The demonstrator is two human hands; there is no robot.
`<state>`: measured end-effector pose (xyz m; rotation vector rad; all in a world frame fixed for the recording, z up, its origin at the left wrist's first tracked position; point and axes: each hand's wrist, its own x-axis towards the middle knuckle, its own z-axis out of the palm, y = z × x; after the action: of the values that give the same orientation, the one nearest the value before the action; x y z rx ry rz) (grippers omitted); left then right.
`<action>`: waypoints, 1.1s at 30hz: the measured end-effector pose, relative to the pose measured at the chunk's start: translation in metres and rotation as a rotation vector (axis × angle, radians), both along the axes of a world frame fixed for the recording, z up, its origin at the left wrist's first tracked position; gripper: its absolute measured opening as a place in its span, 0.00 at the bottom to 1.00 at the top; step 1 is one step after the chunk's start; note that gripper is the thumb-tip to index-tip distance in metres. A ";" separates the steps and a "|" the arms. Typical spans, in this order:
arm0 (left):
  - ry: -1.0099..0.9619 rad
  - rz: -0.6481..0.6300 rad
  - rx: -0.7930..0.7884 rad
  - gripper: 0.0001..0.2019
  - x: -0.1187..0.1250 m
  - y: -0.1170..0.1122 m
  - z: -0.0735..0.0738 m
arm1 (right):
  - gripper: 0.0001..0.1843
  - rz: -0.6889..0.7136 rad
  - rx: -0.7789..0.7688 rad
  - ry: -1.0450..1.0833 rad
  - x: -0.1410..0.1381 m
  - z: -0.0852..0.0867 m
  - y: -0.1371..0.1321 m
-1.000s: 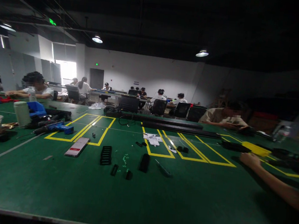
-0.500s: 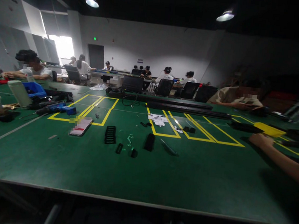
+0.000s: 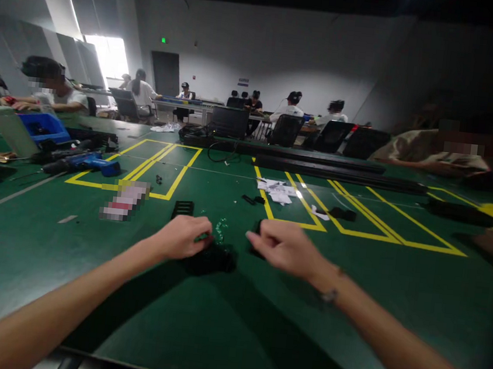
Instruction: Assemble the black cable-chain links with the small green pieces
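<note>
Fingers of both hands work at the middle of the frame, low over the green counter (image 3: 231,329). My left hand (image 3: 185,238) is curled knuckles-up, its fingertips down on a dark cluster of small black parts (image 3: 214,259) lying in my own shadow; whether it grips one or only touches them I cannot tell. My right hand (image 3: 286,248) is just right of that cluster, thumb and fingertips drawn into a narrow pinch, and I cannot see whether anything sits in it. A scatter of tiny green bits (image 3: 221,227) lies between the two hands, and a black slotted piece (image 3: 183,208) sits just above my left hand.

I judge this as the gathering or fitting of those small parts. The next move calls for a fine, sure pinch, since the pieces are small, dark and hard to tell apart in the shadow.

As for containers, a blue bin (image 3: 43,126) stands at the upper left; something dark is inside, too dim to name. A pale bottle (image 3: 12,130) stands beside it, contents hidden. A blue drill (image 3: 84,161) lies near both.
</note>
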<state>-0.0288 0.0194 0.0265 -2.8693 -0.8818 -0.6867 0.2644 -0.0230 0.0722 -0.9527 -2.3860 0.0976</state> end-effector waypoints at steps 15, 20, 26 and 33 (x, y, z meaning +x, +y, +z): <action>0.067 0.066 -0.408 0.30 -0.015 0.001 -0.016 | 0.19 -0.054 -0.435 0.140 -0.028 -0.084 0.000; 0.115 0.139 -0.342 0.34 -0.009 -0.015 -0.015 | 0.22 0.016 -0.444 0.126 -0.027 -0.082 -0.003; 0.081 0.142 -0.306 0.30 -0.013 -0.020 -0.011 | 0.21 0.036 -0.476 0.133 -0.024 -0.080 -0.004; -0.215 0.288 -0.205 0.16 -0.058 0.005 -0.003 | 0.20 0.053 -0.465 0.088 -0.021 -0.080 -0.006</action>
<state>-0.0872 0.0240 0.0234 -2.7825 -1.4385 -0.9292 0.2430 -0.0288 -0.0074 -1.0601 -2.3508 0.7249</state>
